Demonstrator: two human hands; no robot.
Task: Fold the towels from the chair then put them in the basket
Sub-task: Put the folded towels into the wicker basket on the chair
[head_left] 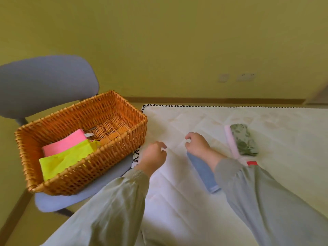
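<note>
Yellow towel point(65, 160) in basket point(113, 151); left hand point(154, 155), right hand point(198, 144) — empty

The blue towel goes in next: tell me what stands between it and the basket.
Only the left hand hovers over the bed between blue towel and basket; the right forearm covers part of the towel.

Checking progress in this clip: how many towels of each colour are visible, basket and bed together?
Bright pink towel: 1, in the basket
Yellow towel: 1, in the basket
Blue towel: 1, on the bed
Pale pink towel: 1, on the bed
Green patterned towel: 1, on the bed
Total: 5
</note>
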